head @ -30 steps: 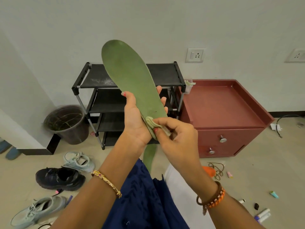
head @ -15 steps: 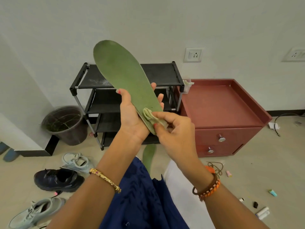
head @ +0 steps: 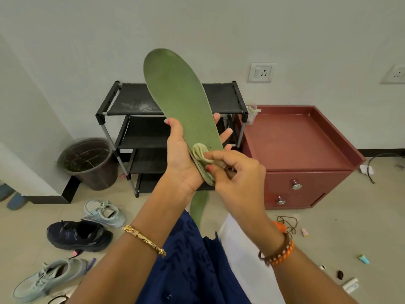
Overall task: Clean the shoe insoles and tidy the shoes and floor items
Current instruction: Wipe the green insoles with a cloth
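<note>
My right hand [head: 236,172] pinches folded wipe cloth [head: 202,157] against heel end of green insole [head: 182,102]; my left hand [head: 186,154] grips insole from behind at heel, toe pointing up and far

Insole looks light, thin, bendy: hold low, support back while rubbing

Second green insole [head: 199,208] on floor below

Count: two insoles; near left, three sneakers, two pale [head: 103,212] [head: 49,278], one black [head: 80,235]; black shoe rack [head: 135,137] far; small items scattered near right

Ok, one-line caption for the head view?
Left hand holds a green insole upright while the right hand wipes its heel with a cloth.
</note>
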